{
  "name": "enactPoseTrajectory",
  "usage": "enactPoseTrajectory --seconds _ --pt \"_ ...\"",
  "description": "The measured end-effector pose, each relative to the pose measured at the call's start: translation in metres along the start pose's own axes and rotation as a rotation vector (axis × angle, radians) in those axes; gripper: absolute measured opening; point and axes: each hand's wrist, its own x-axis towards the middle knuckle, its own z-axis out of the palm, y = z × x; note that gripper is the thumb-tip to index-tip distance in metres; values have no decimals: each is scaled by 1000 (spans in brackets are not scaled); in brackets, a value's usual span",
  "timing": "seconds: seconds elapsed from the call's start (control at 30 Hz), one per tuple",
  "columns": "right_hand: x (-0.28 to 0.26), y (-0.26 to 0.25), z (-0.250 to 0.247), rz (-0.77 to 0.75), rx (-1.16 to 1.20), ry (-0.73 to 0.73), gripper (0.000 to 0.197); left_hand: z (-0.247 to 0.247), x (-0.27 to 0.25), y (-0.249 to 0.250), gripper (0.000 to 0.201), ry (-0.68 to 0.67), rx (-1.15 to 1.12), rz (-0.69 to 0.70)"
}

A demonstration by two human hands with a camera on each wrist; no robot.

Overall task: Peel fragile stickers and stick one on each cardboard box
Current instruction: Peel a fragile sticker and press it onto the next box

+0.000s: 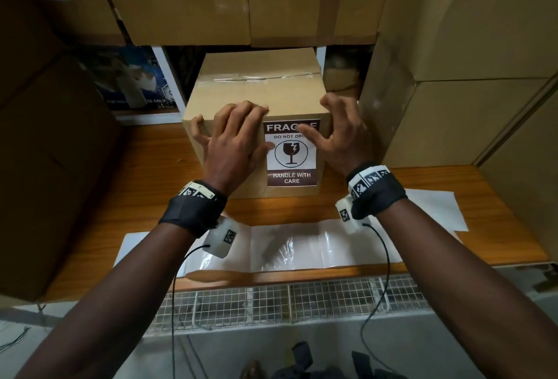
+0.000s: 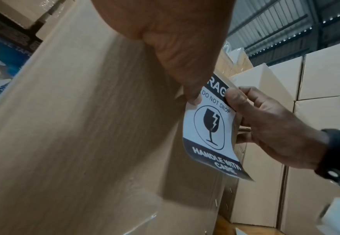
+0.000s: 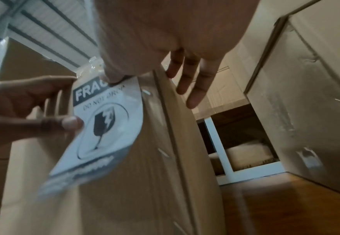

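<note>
Left hand point(image 1: 234, 137) spread flat on cardboard box point(image 1: 250, 91), thumb pressed on fragile sticker point(image 1: 291, 155), right hand point(image 1: 338, 134) open, thumb pressing sticker's top, lower edge unstuck.

- From my seat the cardboard box point(image 1: 241, 88) reads as matt brown card, with a glossy strip of clear tape point(image 1: 256, 78) across its top.
- The fragile sticker point(image 1: 291, 164) looks like smooth white paper printed dark (slightly shiny in the left wrist view).
- I see a varnished wood table point(image 1: 145, 197), grain showing.
- The backing sheet point(image 1: 302, 247) is glossy, reflective paper.
- Both wristbands point(image 1: 191, 212) look like matt black cloth.
</note>
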Motion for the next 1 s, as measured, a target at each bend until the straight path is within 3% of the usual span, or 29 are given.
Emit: enactPoseTrajectory --seconds 0.1,0.23,0.3,0.43,0.6,0.73,0.83,1.0 --pt "-4 16 5 -75 -43 -32 74 -4 3 14 59 71 -42 -67" --pt "-6 33 1 -140 -139 -142 86 -4 16 51 73 85 18 -326" --pt "-5 36 -1 -163 -159 -171 90 0 21 60 79 89 60 -373" --pt "-1 46 -4 -187 -178 -194 98 12 14 49 91 110 124 -254" --pt "4 38 -12 -194 -126 -152 65 14 3 25 124 17 240 -96" --pt "5 30 -6 -194 -113 -91 58 12 -1 19 133 -6 292 -52" --pt "2 34 -3 -225 -158 -96 70 8 -1 10 126 -24 310 -1" --pt "-2 40 0 -249 -213 -148 92 4 0 11 83 45 241 -5"
